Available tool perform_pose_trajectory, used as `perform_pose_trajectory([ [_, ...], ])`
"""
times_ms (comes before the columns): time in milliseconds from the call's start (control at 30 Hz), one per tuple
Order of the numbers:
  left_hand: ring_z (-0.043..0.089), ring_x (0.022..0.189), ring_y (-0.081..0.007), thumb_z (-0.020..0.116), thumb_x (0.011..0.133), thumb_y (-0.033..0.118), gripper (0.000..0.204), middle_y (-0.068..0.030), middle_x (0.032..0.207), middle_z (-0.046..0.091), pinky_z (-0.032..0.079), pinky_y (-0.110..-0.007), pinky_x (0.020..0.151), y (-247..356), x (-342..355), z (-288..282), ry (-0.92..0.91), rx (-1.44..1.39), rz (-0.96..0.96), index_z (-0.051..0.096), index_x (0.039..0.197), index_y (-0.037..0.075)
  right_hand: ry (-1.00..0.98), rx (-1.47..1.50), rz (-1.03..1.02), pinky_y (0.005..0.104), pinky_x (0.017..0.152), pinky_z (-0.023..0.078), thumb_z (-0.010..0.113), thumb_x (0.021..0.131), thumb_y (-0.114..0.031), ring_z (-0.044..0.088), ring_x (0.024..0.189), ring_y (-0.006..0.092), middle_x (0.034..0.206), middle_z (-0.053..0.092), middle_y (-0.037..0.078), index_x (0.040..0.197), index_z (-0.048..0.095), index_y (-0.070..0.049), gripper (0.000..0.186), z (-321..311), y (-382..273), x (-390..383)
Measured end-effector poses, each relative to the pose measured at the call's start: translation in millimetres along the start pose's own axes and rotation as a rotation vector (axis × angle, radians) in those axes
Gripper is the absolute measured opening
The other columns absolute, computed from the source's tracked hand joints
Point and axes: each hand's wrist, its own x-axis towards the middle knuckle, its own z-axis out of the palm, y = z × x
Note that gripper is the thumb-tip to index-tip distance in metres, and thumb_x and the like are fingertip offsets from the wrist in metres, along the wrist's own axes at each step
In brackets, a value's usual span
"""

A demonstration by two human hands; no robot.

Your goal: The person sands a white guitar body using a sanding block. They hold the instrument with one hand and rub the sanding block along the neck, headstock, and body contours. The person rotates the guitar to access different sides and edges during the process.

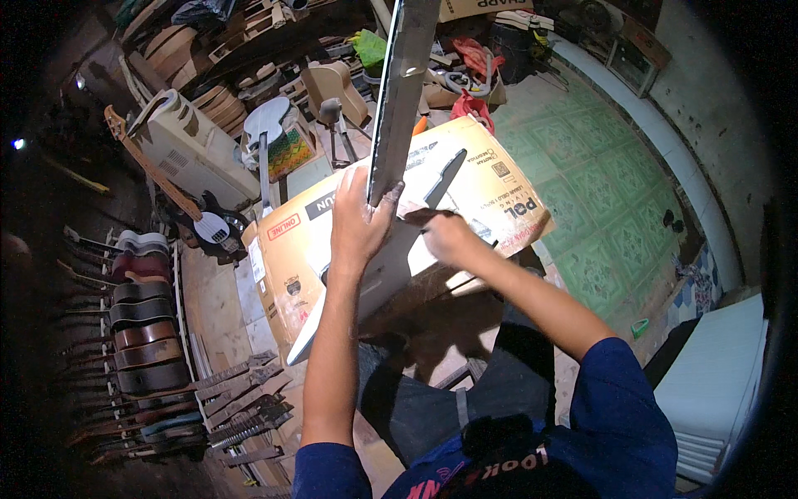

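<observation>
A long dark guitar neck with small notches along one edge rises away from me toward the top of the view. My left hand is closed round its near end. Below lies a white, flat, pointed piece that looks like a guitar body, partly in shadow and partly behind my left forearm. My right hand, blurred by motion, is closed beside the near end of the neck. A small brownish edge shows at its fingertips, too indistinct to name. Beyond it, a dark knife-like tool rests on the cardboard.
Several guitars stand in a row at the left, near a pile of clamps. A bass-like guitar leans by a pale cabinet. Wood parts and an unfinished guitar body crowd the back. Green tiles cover the right floor.
</observation>
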Motion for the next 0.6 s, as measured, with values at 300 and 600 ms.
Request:
perform_pose_trajectory([
  [300, 0.056, 0.083, -0.0352, 0.068, 0.087, 0.018, 0.029, -0.019, 0.092, 0.055, 0.044, -0.041, 0.075, 8, 0, 3, -0.012, -0.001, -0.017, 0.055, 0.105, -0.001, -0.034, -0.114, 0.008, 0.0497, 0.077, 0.054, 0.057, 0.083, -0.014, 0.067, 0.077, 0.0407, 0.08, 0.068, 0.023, 0.086, 0.069, 0.0, 0.018, -1, 32, 10],
  [600, 0.055, 0.086, -0.0368, 0.067, 0.085, 0.013, 0.028, -0.0192, 0.093, 0.055, 0.044, -0.042, 0.077, 7, -4, 3, -0.023, 0.001, -0.013, 0.054, 0.106, -0.001, 0.171, -0.108, -0.136, 0.0438, 0.079, 0.055, 0.05, 0.083, -0.007, 0.068, 0.091, 0.0332, 0.105, 0.068, 0.018, 0.111, 0.066, -0.007, 0.033, -21, 27, 26],
])
